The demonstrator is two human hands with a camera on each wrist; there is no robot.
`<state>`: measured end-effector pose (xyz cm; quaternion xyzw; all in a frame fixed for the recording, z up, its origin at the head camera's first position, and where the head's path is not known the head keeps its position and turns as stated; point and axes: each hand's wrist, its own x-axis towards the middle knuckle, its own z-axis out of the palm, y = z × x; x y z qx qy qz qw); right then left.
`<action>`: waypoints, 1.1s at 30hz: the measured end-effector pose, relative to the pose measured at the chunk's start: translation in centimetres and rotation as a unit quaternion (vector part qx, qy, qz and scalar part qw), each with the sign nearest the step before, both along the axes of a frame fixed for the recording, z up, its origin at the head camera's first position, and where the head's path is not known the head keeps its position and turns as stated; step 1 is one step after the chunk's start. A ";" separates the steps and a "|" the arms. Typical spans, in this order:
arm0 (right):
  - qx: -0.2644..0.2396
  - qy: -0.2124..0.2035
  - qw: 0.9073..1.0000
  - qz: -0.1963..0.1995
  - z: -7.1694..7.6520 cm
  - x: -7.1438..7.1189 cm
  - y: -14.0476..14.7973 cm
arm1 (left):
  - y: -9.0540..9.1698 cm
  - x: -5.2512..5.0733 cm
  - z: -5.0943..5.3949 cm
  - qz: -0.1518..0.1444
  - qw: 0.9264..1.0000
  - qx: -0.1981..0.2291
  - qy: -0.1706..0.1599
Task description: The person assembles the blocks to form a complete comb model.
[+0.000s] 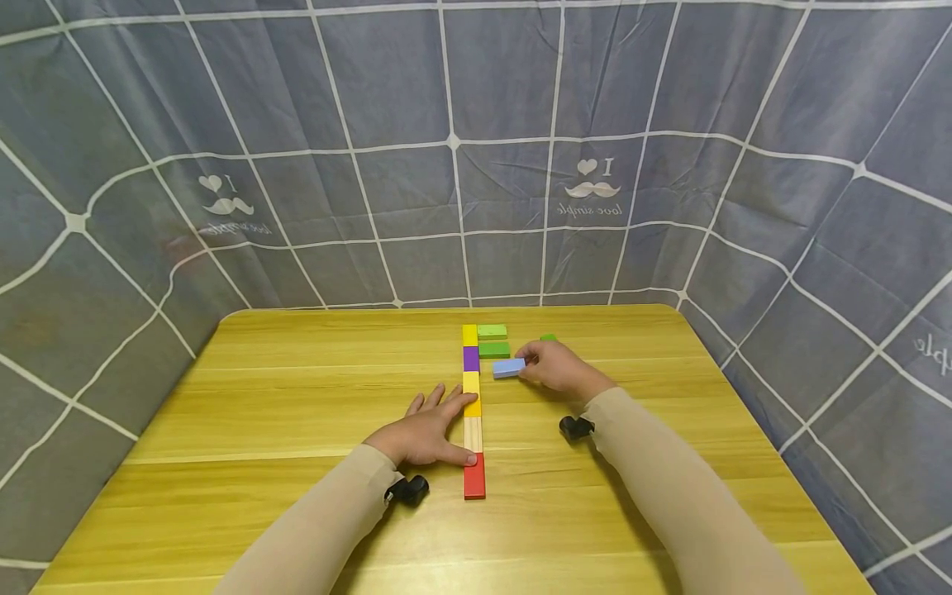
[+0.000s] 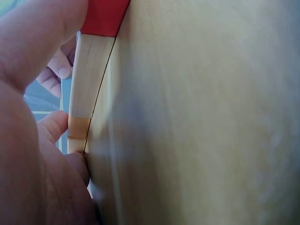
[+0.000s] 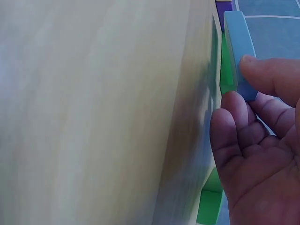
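Note:
A straight row of wooden blocks runs away from the person: a red block (image 1: 474,481) nearest, then a plain wood block (image 1: 473,434), an orange block (image 1: 474,408), a yellow block (image 1: 471,382), a purple block (image 1: 471,359) and another yellow block (image 1: 469,335). With fingers spread, the left hand (image 1: 420,436) lies along the row's left side; its thumb touches the red block and its index finger the orange one. Between thumb and fingers, the right hand (image 1: 561,368) pinches one end of a light blue block (image 1: 507,368), right of the row.
A light green block (image 1: 492,331) and a darker green block (image 1: 494,349) lie crosswise against the row's far right side. Another green block (image 1: 548,337) shows partly behind the right hand. A grey curtain (image 1: 402,198) with white lines surrounds the wooden table (image 1: 297,397).

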<state>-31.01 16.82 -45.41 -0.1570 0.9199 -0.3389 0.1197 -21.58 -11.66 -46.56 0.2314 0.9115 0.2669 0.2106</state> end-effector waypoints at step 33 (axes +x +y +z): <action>0.018 0.007 1.000 0.022 -0.6 -0.6 -1.6 | 0.0 0.0 0.0 0.003 1.000 0.000 -0.001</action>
